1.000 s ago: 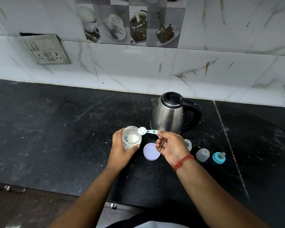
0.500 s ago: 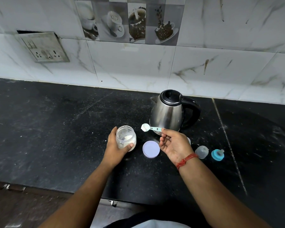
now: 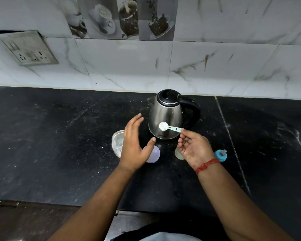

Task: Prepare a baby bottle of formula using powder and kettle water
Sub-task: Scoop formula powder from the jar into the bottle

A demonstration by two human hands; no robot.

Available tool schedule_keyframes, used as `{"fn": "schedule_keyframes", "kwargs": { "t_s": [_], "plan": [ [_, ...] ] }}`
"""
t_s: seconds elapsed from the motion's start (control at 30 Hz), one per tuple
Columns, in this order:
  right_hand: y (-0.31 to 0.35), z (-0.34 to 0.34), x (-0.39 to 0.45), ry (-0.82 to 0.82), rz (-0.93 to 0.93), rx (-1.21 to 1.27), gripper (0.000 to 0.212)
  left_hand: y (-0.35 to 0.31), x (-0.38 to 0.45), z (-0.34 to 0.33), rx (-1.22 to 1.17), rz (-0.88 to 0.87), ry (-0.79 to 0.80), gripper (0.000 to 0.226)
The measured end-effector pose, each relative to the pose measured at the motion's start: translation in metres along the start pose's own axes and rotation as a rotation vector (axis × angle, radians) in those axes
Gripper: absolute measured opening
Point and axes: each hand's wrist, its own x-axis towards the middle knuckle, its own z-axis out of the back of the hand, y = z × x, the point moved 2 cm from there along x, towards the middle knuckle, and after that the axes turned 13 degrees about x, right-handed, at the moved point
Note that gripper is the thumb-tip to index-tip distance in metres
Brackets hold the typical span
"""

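Right hand (image 3: 195, 148) at 4 o'clock from the kettle (image 3: 169, 115), pinching the handle of a pale blue scoop (image 3: 170, 127) heaped with white powder, bowl held level in front of the kettle's steel body. Left hand (image 3: 135, 145) spread and empty, hovering over the worktop (image 3: 50, 145) just beside the powder jar (image 3: 116, 142), at 3 o'clock from it and partly masking it. Lilac lid (image 3: 154, 154) flat on the worktop at 5 o'clock from the left hand. Small clear bottle (image 3: 178, 153) mostly hidden under the right hand; blue teat collar (image 3: 221, 155) at 3 o'clock from it.

Risks, as a judgement: heaped powder likely to spill off the scoop on any tilt or jolt on the way to the narrow bottle mouth. Bottle unheld, light, easy to knock over with the descending hand. Open jar close to the left hand, open to a bump. Kettle wall possibly hot, very near the scoop hand.
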Motion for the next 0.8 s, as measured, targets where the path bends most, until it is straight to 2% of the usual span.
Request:
{"fn": "schedule_keyframes", "kwargs": {
  "t_s": [0.27, 0.4, 0.63, 0.7, 0.8],
  "plan": [
    [0.042, 0.044, 0.004, -0.081, 0.065, 0.06, 0.008, -0.023, -0.021, -0.067, -0.151, 0.074, 0.257, 0.073],
    [0.054, 0.06, 0.005, -0.102, 0.077, 0.075, 0.006, -0.027, -0.022, -0.094, -0.159, 0.148, 0.336, 0.075],
    [0.065, 0.072, 0.004, -0.104, 0.076, 0.078, 0.007, -0.023, -0.02, -0.124, -0.104, 0.171, 0.502, 0.088],
    [0.066, 0.075, 0.004, -0.107, 0.075, 0.066, 0.007, -0.022, -0.02, -0.129, -0.1, 0.168, 0.539, 0.084],
    [0.067, 0.077, 0.005, -0.107, 0.076, 0.05, 0.007, -0.022, -0.019, -0.137, -0.074, 0.132, 0.545, 0.061]
  ]
}}
